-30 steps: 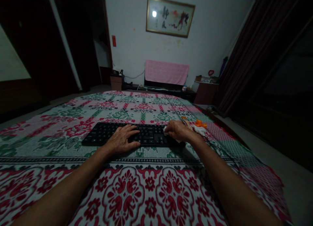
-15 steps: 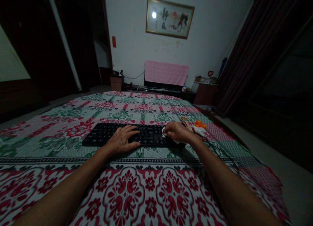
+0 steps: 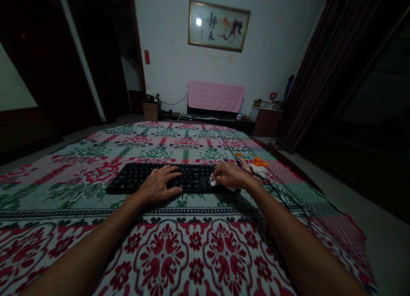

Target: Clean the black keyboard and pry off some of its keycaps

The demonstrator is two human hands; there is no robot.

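A black computer keyboard (image 3: 128,178) lies across the patterned cloth in front of me. My left hand (image 3: 161,183) rests on its middle with fingers spread, the thumb along the near edge. Over the right part of the keys, my right hand (image 3: 229,175) is closed on a crumpled white tissue (image 3: 212,180). The tissue touches the keys beneath my fingertips. My right hand hides the keyboard's right end in part.
Beyond my right hand lie an orange item (image 3: 261,162), a white crumpled piece (image 3: 259,171) and a flat tan strip (image 3: 245,164). A black cable (image 3: 288,202) runs along the patterned cloth (image 3: 195,240) on the right. A pink towel (image 3: 215,96) hangs by the far wall.
My right hand and the tissue have shifted slightly over the keys, a little toward me. My left hand stays on the keyboard. The whole view has moved slightly.
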